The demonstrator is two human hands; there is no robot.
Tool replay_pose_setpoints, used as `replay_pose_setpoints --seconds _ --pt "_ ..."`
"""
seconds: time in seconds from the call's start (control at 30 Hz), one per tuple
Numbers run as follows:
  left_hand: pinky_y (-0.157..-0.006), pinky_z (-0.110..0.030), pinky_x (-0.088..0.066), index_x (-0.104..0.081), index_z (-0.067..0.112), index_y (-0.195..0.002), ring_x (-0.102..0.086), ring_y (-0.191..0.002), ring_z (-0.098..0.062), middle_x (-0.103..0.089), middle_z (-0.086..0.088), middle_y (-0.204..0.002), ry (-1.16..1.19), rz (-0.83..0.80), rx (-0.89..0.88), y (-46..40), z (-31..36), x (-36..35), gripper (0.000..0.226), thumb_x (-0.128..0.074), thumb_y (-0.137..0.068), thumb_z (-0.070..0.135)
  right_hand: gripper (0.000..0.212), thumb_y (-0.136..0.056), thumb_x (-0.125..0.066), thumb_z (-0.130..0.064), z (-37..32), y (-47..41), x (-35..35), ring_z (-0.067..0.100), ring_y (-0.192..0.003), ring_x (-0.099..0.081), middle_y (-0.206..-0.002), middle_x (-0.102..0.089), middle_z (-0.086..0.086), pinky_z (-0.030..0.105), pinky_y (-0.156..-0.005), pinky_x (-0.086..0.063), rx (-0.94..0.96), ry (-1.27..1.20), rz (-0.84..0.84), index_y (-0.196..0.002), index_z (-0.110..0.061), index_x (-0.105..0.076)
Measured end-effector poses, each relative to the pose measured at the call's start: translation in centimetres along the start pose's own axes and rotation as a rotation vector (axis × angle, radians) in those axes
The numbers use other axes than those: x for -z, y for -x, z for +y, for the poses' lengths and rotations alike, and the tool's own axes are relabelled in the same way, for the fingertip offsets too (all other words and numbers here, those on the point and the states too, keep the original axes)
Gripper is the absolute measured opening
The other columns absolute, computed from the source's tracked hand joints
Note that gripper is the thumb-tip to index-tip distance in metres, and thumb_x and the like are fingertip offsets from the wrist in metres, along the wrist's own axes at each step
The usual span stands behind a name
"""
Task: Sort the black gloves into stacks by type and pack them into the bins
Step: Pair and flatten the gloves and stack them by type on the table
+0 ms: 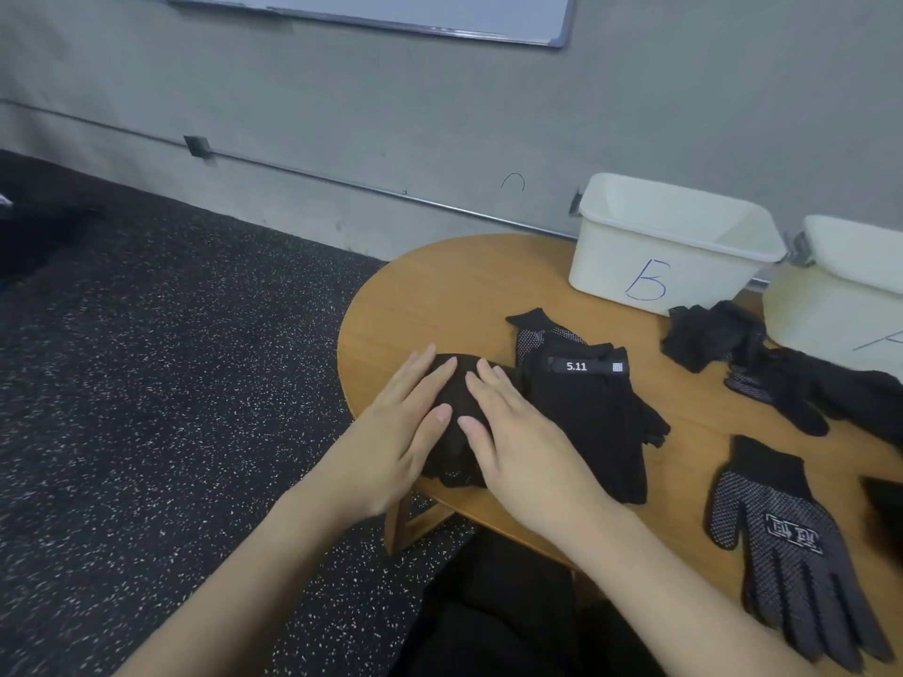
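Head view shows both hands laid flat on a small dark glove stack [452,422] at the near left edge of the round wooden surface [430,295]. Left hand [391,442] and right hand [518,447] have their fingers straight and slightly spread, pressing down on the cloth and gripping nothing. Just to the right, touching that stack, lies a second pile topped by a fingerless glove with a 5.11 label [586,408], and a dotted glove [542,334] pokes out from under its far end. A single grip-dot glove [786,544] lies palm up at the near right. More unsorted gloves [762,364] sit in a loose heap to the far right, in front of the bins. Bin B [669,246] stands at the far edge; I see nothing inside it. A second bin [850,285] is partly cut off on the right.

The step in hand looks like flattening and squaring one stack. To do it well, press evenly with both palms, keep the pile back from the surface edge so it does not slide off, and keep it apart from the neighbouring pile so the types do not mix before lifting.
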State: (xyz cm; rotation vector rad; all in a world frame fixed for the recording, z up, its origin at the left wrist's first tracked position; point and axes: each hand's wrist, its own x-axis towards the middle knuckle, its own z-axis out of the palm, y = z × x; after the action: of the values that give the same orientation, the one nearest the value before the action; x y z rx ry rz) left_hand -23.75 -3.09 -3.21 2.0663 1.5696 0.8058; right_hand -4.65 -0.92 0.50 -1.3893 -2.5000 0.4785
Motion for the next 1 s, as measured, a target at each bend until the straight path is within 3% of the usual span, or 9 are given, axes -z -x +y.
replay_pose_setpoints --seconds 0.17,0.3,0.47,0.57,0.63,0.73,0.87,1.0 --pt "-0.130 -0.031 -0.009 -0.019 0.031 -0.164 0.000 -0.159 -0.006 -0.006 0.010 -0.172 -0.100 -0.050 0.028 -0.2 0.7 1.1 0.061 -0.025 -0.107 0.052 0.058 -0.111 -0.029 -0.042 -0.3 -0.1 0.7 0.005 -0.157 -0.003 -0.172 -0.006 -0.007 0.016 -0.112 -0.007 0.006 0.001 -0.024 -0.164 -0.021 -0.017" --pt "-0.127 -0.026 -0.009 -0.030 0.027 -0.162 -0.014 -0.158 -0.012 -0.021 0.003 -0.170 -0.238 -0.006 0.021 -0.8 2.3 3.0 0.065 -0.025 -0.105 0.056 0.063 -0.108 -0.038 -0.048 -0.3 1.2 3.2 0.005 -0.156 -0.010 -0.171 -0.011 -0.011 0.016 -0.112 -0.010 0.042 -0.041 0.011 -0.163 -0.023 -0.020" --pt "-0.121 -0.021 -0.011 -0.039 0.021 -0.159 -0.024 -0.154 -0.013 -0.035 0.002 -0.165 -0.249 0.032 0.012 -3.4 4.6 4.8 0.061 -0.029 -0.106 0.051 0.056 -0.106 -0.042 -0.051 1.9 3.7 6.9 -0.005 -0.151 -0.016 -0.166 -0.020 -0.021 0.014 -0.115 -0.012 0.065 -0.079 0.161 -0.158 -0.030 -0.035" --pt "-0.120 -0.025 -0.018 -0.042 0.018 -0.156 -0.032 -0.150 -0.016 -0.042 0.000 -0.161 -0.292 -0.068 0.001 -6.9 5.5 5.6 0.057 -0.031 -0.108 0.047 0.046 -0.106 -0.046 -0.044 4.7 3.5 9.8 0.000 -0.143 -0.034 -0.156 -0.040 -0.020 0.008 -0.109 -0.019 0.020 -0.080 0.236 -0.148 -0.027 -0.049" --pt "-0.121 -0.034 -0.028 -0.044 0.020 -0.154 -0.039 -0.144 -0.019 -0.049 -0.001 -0.155 -0.335 -0.153 -0.004 -9.6 5.5 5.7 0.063 -0.029 -0.105 0.055 0.036 -0.105 -0.050 -0.038 7.1 2.3 11.6 0.004 -0.130 -0.048 -0.140 -0.056 -0.016 0.016 -0.107 -0.034 -0.002 -0.113 0.269 -0.136 -0.023 -0.060" --pt "-0.117 -0.042 -0.037 -0.044 0.024 -0.154 -0.046 -0.139 -0.022 -0.052 -0.001 -0.151 -0.523 -0.242 -0.005 -13.9 4.9 5.4 0.067 -0.027 -0.103 0.063 0.024 -0.104 -0.054 -0.030 11.0 -0.7 13.3 0.004 -0.113 -0.057 -0.119 -0.064 -0.015 0.028 -0.104 -0.045 -0.054 -0.152 0.240 -0.122 -0.021 -0.068" --pt "-0.116 -0.041 -0.037 -0.041 0.026 -0.155 -0.047 -0.140 -0.025 -0.050 -0.002 -0.155 -0.617 -0.392 0.067 -19.6 3.9 4.2 0.061 -0.037 -0.105 0.060 0.013 -0.101 -0.061 -0.028 15.3 -4.6 13.1 0.011 -0.099 -0.065 -0.107 -0.070 -0.008 0.033 -0.095 -0.052 -0.133 -0.147 0.161 -0.108 -0.023 -0.070" --pt "-0.099 -0.027 -0.043 -0.055 0.020 -0.144 -0.057 -0.124 -0.015 -0.060 0.001 -0.141 -0.384 -0.450 0.149 -24.1 2.6 2.3 0.050 -0.054 -0.103 0.050 0.016 -0.098 -0.066 -0.031 17.9 -8.4 10.5 0.012 -0.096 -0.065 -0.096 -0.068 -0.009 0.028 -0.084 -0.050 -0.203 -0.157 0.039 -0.109 -0.020 -0.070"
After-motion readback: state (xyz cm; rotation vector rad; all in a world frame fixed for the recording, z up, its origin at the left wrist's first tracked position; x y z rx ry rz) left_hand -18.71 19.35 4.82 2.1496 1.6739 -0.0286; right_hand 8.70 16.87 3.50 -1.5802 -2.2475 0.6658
